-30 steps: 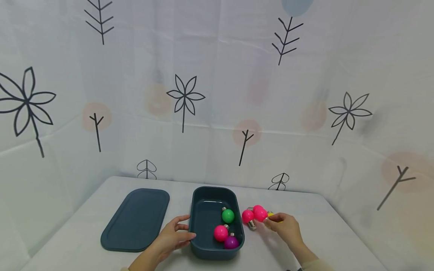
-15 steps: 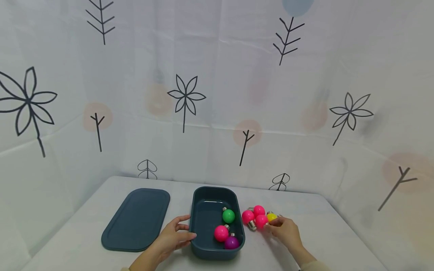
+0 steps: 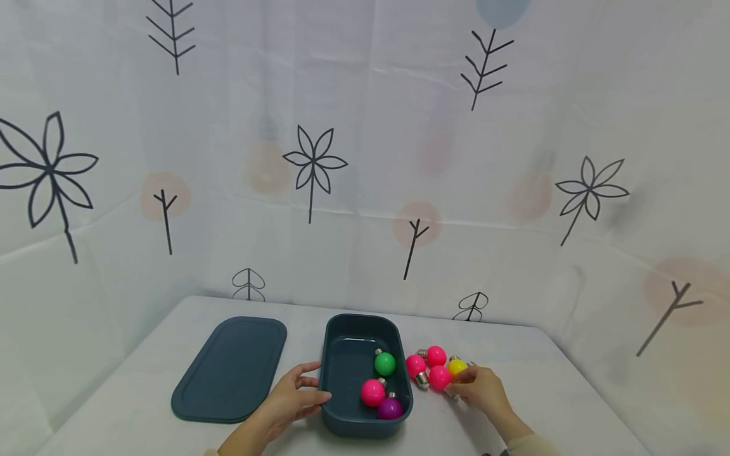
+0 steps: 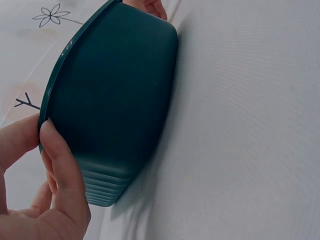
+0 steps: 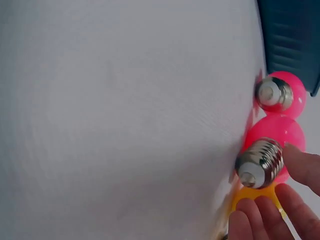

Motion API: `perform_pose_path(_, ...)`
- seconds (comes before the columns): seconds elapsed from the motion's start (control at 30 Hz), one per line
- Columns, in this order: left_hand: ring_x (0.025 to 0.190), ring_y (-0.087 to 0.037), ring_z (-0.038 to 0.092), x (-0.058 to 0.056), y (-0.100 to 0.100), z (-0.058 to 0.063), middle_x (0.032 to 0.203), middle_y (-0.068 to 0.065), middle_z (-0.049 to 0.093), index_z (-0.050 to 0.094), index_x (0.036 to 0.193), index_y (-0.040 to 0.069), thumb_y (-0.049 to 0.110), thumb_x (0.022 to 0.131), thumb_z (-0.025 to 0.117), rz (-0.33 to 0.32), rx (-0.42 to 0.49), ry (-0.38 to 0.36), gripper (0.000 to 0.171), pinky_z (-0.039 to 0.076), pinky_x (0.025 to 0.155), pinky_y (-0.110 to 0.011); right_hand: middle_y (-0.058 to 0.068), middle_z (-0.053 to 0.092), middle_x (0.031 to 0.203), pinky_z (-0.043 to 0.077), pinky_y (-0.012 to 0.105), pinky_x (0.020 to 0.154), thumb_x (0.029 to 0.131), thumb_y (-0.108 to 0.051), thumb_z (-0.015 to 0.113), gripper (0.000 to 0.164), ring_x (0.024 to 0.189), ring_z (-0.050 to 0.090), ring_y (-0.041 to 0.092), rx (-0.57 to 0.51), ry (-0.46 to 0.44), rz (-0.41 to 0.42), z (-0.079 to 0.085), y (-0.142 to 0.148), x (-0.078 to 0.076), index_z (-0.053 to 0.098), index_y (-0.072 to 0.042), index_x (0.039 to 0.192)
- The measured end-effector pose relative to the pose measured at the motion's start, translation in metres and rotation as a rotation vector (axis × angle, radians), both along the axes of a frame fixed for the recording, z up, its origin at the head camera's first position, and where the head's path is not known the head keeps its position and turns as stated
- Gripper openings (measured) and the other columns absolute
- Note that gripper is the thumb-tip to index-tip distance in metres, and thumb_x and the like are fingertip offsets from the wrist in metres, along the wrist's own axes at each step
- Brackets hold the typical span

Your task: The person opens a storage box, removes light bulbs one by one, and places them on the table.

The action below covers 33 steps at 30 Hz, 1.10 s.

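My left hand (image 3: 293,396) holds the near-left rim of a dark teal plastic box (image 3: 365,428), with the rim between thumb and finger in the left wrist view. Inside the box lie a green light bulb (image 3: 384,363), a pink bulb (image 3: 373,392) and a purple bulb (image 3: 390,408). Right of it, my right hand (image 3: 481,389) is beside a pink bulb (image 3: 440,377) on the table. In the right wrist view its thumb and fingers stand apart next to that bulb's screw base (image 5: 260,162). A yellow bulb (image 3: 457,368) is partly hidden by the fingers.
A pink bulb (image 3: 416,366) touches or nearly touches the box's right wall. Another pink bulb (image 3: 436,355) lies just behind. The flat teal lid (image 3: 230,370) rests on the white table (image 3: 547,380) at left. A patterned white curtain (image 3: 365,253) hangs behind.
The pink bulb in my right fingers has come down toward me onto the table, and the fingers have let go. The yellow bulb shows more. My left hand and the box stay put.
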<state>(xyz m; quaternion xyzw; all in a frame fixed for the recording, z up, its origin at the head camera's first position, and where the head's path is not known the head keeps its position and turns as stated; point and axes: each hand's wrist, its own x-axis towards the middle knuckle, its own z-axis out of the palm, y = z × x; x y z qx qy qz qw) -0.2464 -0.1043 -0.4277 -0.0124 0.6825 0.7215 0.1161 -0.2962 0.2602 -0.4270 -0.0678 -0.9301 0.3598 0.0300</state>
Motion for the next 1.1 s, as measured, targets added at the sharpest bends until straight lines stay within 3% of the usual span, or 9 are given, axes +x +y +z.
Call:
perform_pose_path(0.3,0.078,-0.018,0.056,-0.001,0.000,-0.001,0.106,-0.016,0.047,0.034,0.138,-0.001,0.004,0.076,0.075,0.001,0.006,-0.002,0.074,0.054,0.073,-0.033,0.004,0.063,0.079,0.049,0.032,0.063,0.071,-0.011,0.078,0.028,0.074,0.056,0.020,-0.010,0.090,0.046,0.018,0.002,-0.001,0.066,0.004,0.091)
perform_pose_path(0.63,0.078,-0.018,0.056,0.000,0.000,-0.001,0.105,-0.015,0.047,0.034,0.138,-0.001,0.003,0.077,0.075,-0.011,0.020,0.007,0.074,0.054,0.072,-0.033,0.005,0.062,0.083,0.051,0.031,0.065,0.075,-0.011,0.076,0.030,0.077,0.056,0.021,-0.051,0.080,0.059,0.033,-0.014,-0.005,0.065,0.004,0.098)
perform_pose_path(1.1,0.078,-0.018,0.056,0.000,0.000,-0.001,0.105,-0.015,0.047,0.034,0.138,-0.002,0.003,0.076,0.075,-0.015,0.023,0.014,0.074,0.054,0.072,-0.033,0.006,0.063,0.085,0.053,0.035,0.071,0.077,-0.018,0.077,0.037,0.079,0.059,0.023,-0.194,0.071,0.116,0.047,-0.045,-0.015,0.064,0.003,0.105)
